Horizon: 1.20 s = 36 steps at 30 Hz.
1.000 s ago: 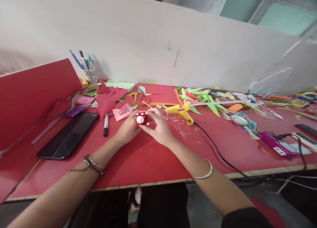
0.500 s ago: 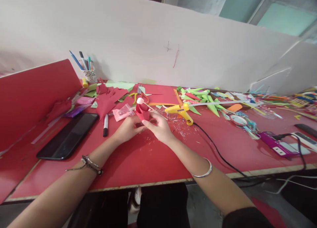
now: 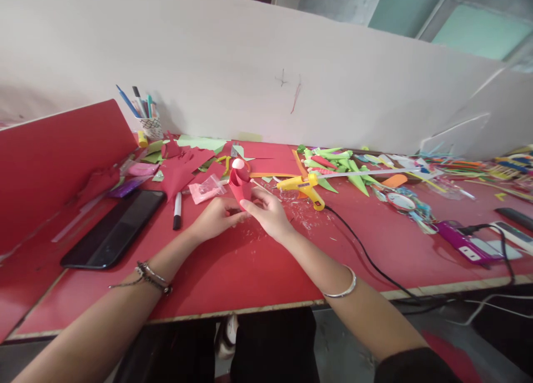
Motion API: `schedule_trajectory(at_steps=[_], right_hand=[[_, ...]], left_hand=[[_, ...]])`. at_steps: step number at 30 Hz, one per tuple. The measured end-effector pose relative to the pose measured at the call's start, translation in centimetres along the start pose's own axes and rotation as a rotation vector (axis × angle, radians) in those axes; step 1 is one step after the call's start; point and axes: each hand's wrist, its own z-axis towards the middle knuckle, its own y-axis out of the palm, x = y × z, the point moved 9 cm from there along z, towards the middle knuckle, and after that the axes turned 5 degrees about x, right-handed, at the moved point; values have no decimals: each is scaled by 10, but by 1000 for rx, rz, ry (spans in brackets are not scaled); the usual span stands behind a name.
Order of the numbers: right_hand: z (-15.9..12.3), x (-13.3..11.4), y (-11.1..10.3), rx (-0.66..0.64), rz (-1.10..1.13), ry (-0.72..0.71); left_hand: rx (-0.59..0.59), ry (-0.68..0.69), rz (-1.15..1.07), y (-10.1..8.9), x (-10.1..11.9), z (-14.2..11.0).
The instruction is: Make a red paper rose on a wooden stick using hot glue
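Observation:
A small red paper cone figure stands upright between my hands, topped by a pale round ball. My right hand pinches its lower part between thumb and fingers. Close against its other side is my left hand, with curled fingers at the base; the exact contact points are partly hidden. By my right fingers a thin pale stick juts out; whether it is gripped I cannot make out. To the right lies a yellow hot glue gun.
On the left are a black phone, a marker, a pink packet and red paper scraps. A pen cup stands behind. Green paper cones and a purple power strip are on the right; a black cord crosses the table.
The red cone figure has tipped from its ball end facing me to upright, showing its side. My fingers have shifted down to its lower part. The thin stick has moved slightly right.

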Motion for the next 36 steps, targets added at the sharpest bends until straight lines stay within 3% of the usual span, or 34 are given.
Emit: schedule_trajectory(at_steps=[4, 11, 20, 29, 36], right_hand=[[0, 0, 0, -1, 0, -3], [1, 5, -3, 22, 40, 35], [0, 12, 0, 4, 19, 78], [2, 17, -4, 23, -79, 44], [3, 15, -2, 26, -85, 26]], left_hand=[[42, 21, 1, -4, 3, 1], [-54, 14, -35, 7, 1, 1], [-46, -19, -73, 6, -3, 0], [0, -13, 27, 1, -12, 2], [-11, -33, -50, -1, -11, 1]])
